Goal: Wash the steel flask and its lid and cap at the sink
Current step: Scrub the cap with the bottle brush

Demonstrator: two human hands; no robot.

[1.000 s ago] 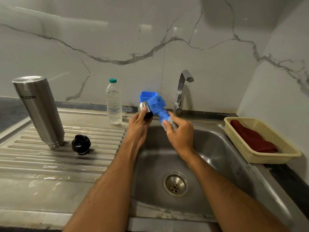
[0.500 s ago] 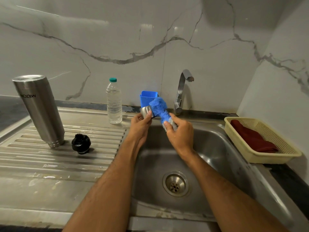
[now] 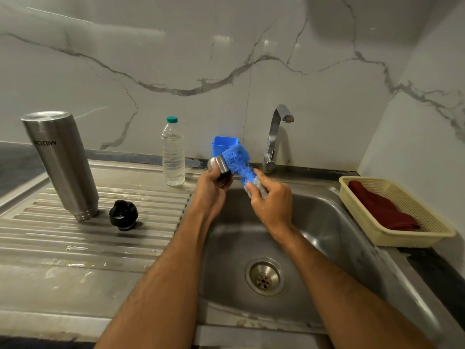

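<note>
Over the steel sink (image 3: 334,238), whose basin holds only its drain strainer (image 3: 264,277), we work with both hands raised so that drips fall into the bowl. On the ribbed drainboard (image 3: 75,235) to the left, the steel flask (image 3: 61,163) stands mouth-down, we judge so that it can drain; its black lid (image 3: 123,214) sits just beside its base, apart from it. At the right, a cream plastic basket (image 3: 402,230) contains a dark red cloth (image 3: 382,210), probably kept there for drying. A clear water bottle (image 3: 173,153) with a green top, closed and seemingly nearly full, stands at the back of the drainboard. Behind the hands a small blue tub (image 3: 221,143) sits against the wall near the tap (image 3: 275,137), which is not running; we cannot see what the tub holds. Our left hand (image 3: 210,191) curls its fingers and thumb round the steel cap (image 3: 219,165), tilting it toward the other hand so the scrubber reaches it. Our right hand (image 3: 273,202) pinches the pale lower end of a blue bristly scrubber (image 3: 239,162), its bristles pressed against the cap's side. We judge the cap-scrubbing step to be under way, with rinsing not yet done.
</note>
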